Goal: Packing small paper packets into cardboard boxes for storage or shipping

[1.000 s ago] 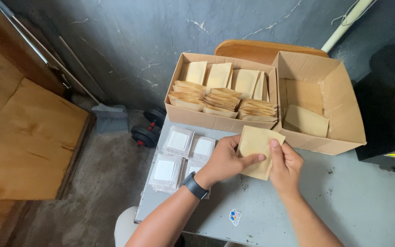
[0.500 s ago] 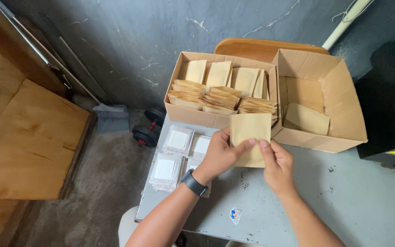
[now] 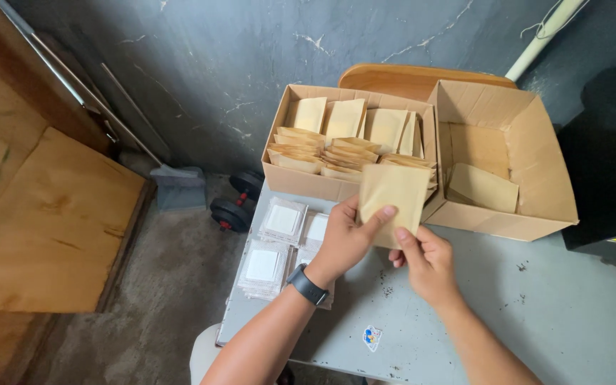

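Both hands hold one tan paper pouch [image 3: 393, 199] upright above the near edge of the grey table [image 3: 536, 321]. The left hand [image 3: 347, 239] grips its left side, thumb laid across the front, fingers behind. The right hand [image 3: 425, 260] pinches the lower right corner between thumb and fingertips.

Just behind the pouch stands an open cardboard box [image 3: 301, 182] packed with rows of similar tan pouches [image 3: 344, 139], and the held pouch hides part of its front right corner. Touching it on the right is a second open box [image 3: 536, 199], with a single flat tan pouch [image 3: 483, 187] on its floor. Left of the hands lie stacks of clear plastic sleeves with white inserts [image 3: 272, 242]. A black machine [image 3: 611, 171] stands at the far right, a small blue and white sticker [image 3: 372, 337] is stuck near the table's front edge, and dumbbells [image 3: 237, 203] lie on the floor below.

Compared with a second ago, the pouch has risen from lying tilted on the table to standing upright, now overlapping the left box
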